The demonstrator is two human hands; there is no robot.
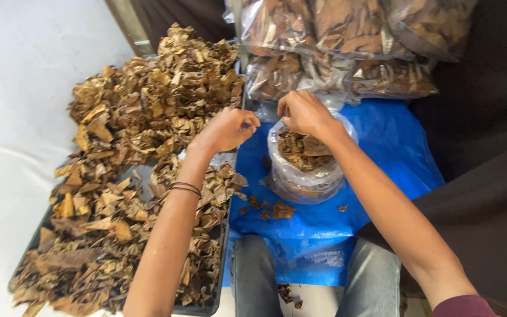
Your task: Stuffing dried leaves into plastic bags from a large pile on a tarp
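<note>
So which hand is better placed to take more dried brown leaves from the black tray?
Probably the left hand: it hovers over the dried brown leaves on the black tray, while the right hand is at the clear plastic bag.

Right hand (305, 113) at clear bag (306, 176); left hand (227, 129) above dried leaves (142, 117).
</note>
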